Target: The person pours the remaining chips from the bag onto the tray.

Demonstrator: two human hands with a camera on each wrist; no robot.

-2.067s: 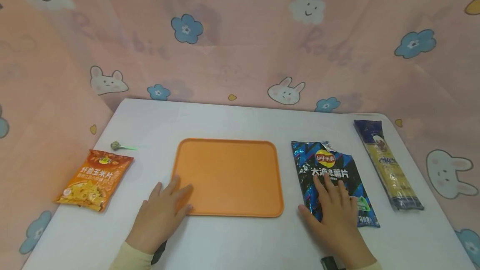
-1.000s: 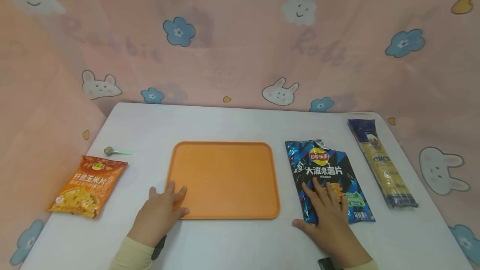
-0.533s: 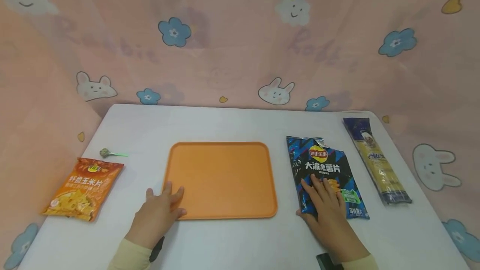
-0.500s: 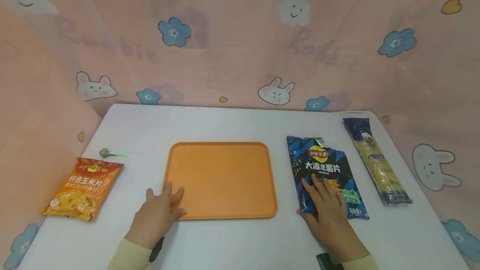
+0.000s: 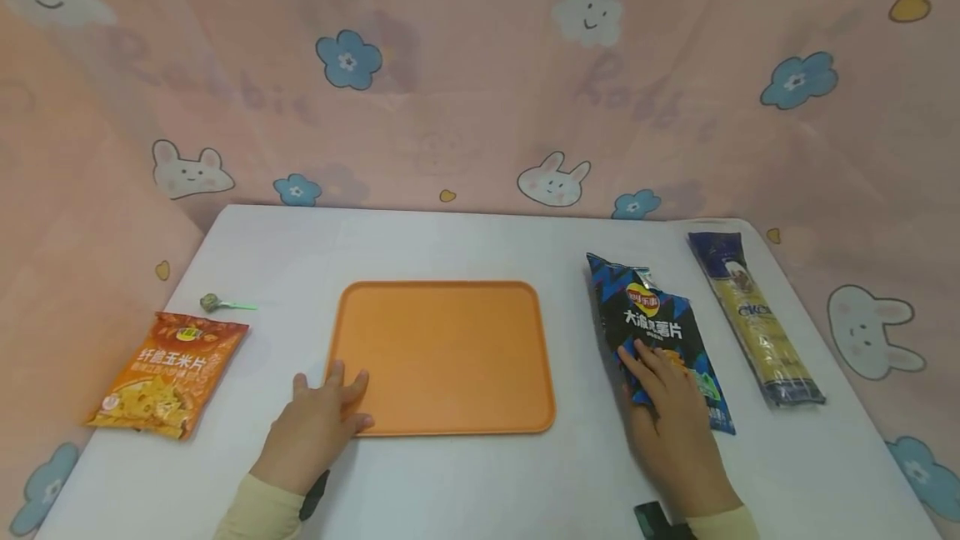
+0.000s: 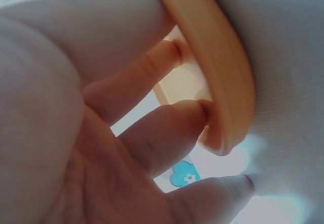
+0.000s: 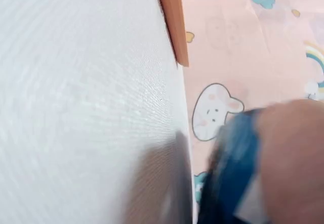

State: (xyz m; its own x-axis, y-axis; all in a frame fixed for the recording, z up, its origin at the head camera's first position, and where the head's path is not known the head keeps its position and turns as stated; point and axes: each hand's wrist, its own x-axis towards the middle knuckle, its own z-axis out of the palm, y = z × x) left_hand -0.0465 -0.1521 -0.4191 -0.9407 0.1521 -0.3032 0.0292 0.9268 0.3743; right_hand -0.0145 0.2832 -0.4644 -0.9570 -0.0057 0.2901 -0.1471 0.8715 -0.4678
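Observation:
My left hand [image 5: 311, 432] rests at the near left corner of an orange tray [image 5: 442, 357], its fingers spread. In the left wrist view, fingertips touch the tray just inside its raised rim [image 6: 230, 77], while one finger stands outside on the table. On the right, a blue and black bag of potato chips [image 5: 656, 319] is gripped by my right hand [image 5: 675, 440], fingers on top and thumb at its left side. The bag's left side is tilted up off the table and casts a shadow. Part of the bag [image 7: 233, 158] shows beside blurred fingers [image 7: 293, 158] in the right wrist view.
An orange bag of corn chips [image 5: 168, 373] lies at the left table edge, with a green lollipop [image 5: 213, 303] behind it. A long yellow and blue packet [image 5: 757, 319] lies at the far right. A printed pink cloth [image 5: 450, 107] hangs behind the white table [image 5: 465, 490].
My right hand has closed on the potato chip bag, which has turned up on its left side and shifted slightly right. The left hand has stayed at the tray's corner.

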